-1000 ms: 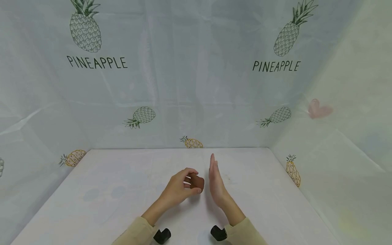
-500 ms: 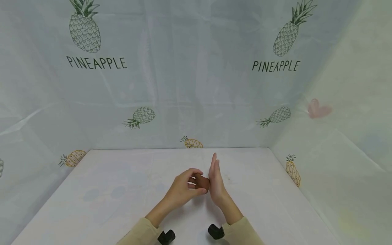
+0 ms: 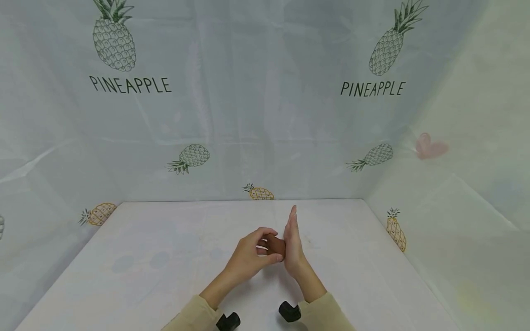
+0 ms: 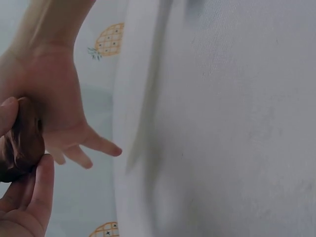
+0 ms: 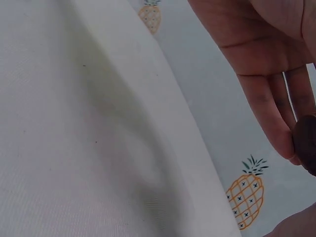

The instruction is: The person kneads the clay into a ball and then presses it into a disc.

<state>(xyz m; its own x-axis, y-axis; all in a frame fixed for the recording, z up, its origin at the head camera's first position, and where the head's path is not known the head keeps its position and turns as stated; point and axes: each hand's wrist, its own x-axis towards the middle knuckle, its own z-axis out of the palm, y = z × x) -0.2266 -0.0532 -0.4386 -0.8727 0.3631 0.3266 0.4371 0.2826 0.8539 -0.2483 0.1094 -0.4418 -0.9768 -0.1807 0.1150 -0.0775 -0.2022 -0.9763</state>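
A brown lump with a creased surface point(image 3: 276, 246), looking like modelling clay, is held between the thumb and curled fingers of my left hand point(image 3: 247, 253). My right hand point(image 3: 293, 246) stands upright with straight fingers, its palm against the lump's right side in the head view. Close up in the left wrist view, folds show in the brown lump point(image 4: 22, 143), gripped at its edges, with the open right palm point(image 4: 54, 94) behind it. Only a dark edge of the lump point(image 5: 307, 145) shows in the right wrist view. Both hands are above the table.
A white-covered table point(image 3: 165, 285) lies under the hands. Pineapple-printed sheets point(image 3: 265, 115) hang behind it and on both sides. Black wrist devices sit below each hand, the left one point(image 3: 228, 322) and the right one point(image 3: 289, 311) fairly near each other.
My left hand has carried the lump rightward, closing the gap until it meets the right palm. The right hand stays upright, its fingertips shifting slightly right.
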